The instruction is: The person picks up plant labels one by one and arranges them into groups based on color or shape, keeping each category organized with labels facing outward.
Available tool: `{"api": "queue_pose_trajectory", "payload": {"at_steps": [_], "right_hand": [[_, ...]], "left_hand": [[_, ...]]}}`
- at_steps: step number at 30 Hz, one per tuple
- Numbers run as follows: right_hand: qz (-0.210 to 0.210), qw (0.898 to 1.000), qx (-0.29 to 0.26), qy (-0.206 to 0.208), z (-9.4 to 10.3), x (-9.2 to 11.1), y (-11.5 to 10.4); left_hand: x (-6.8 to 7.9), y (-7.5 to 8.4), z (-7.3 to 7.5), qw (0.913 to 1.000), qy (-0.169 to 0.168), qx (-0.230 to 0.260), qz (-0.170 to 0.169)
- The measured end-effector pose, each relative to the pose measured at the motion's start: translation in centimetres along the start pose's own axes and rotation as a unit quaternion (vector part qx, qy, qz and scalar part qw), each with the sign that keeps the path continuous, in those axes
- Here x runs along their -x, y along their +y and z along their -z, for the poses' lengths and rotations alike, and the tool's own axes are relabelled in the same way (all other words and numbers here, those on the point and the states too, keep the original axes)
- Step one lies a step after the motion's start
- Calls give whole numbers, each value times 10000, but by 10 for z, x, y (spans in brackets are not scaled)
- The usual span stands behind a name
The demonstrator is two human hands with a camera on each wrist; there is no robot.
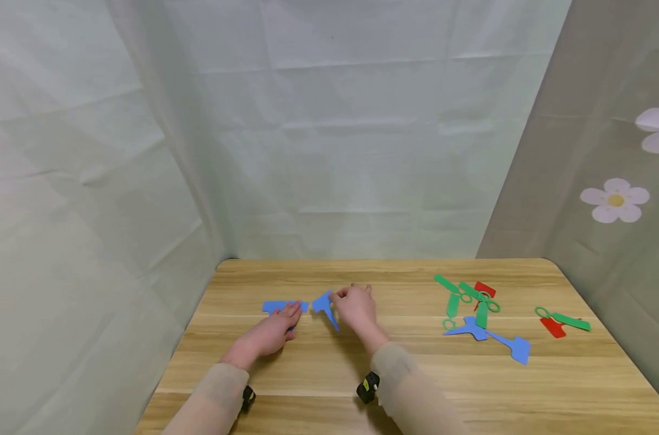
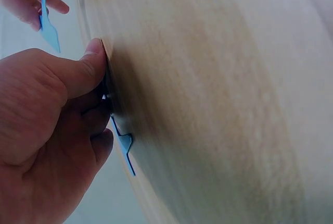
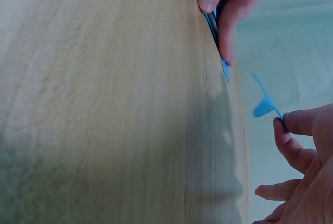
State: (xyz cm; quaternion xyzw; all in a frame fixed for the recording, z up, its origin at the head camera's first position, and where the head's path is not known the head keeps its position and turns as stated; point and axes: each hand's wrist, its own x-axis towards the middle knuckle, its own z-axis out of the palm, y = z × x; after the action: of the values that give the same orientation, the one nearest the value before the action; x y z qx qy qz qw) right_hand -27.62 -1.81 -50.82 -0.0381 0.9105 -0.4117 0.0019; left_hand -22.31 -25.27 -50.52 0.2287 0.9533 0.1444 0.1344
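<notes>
Between thumb and forefinger, my right hand (image 1: 357, 308) pinches a blue T-shaped plant label (image 1: 322, 302), lifted off the table in the right wrist view, its stem slanting toward me. To its left, my left hand (image 1: 270, 334) rests on flat blue T-shaped labels (image 1: 273, 306) lying on the wood. Its fingers cover part of them, and its thumb touches the tabletop in the left wrist view. The head of one label (image 2: 125, 143) sticks out past the fingers there. A small gap separates the held label from those under my left hand.
On the right side of the wooden table (image 1: 416, 374) lie green ring-ended tags (image 1: 453, 305), red labels (image 1: 552, 327) and two blue labels (image 1: 519, 349), partly overlapping. Pale cloth (image 1: 351, 151) hangs behind the table and at its sides.
</notes>
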Motion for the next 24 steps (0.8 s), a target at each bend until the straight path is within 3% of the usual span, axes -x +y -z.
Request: {"api": "queue_pose_trajectory", "payload": {"at_steps": [8,24], "right_hand": [[31,9994,316,105,-4,-2,-1],[-121,9945,1006,-276,-7,3,-9]], "left_hand": [[-2,-2,-2,10000,5,-20,7],[-2,-3,-3,10000,-24,22,51]]}}
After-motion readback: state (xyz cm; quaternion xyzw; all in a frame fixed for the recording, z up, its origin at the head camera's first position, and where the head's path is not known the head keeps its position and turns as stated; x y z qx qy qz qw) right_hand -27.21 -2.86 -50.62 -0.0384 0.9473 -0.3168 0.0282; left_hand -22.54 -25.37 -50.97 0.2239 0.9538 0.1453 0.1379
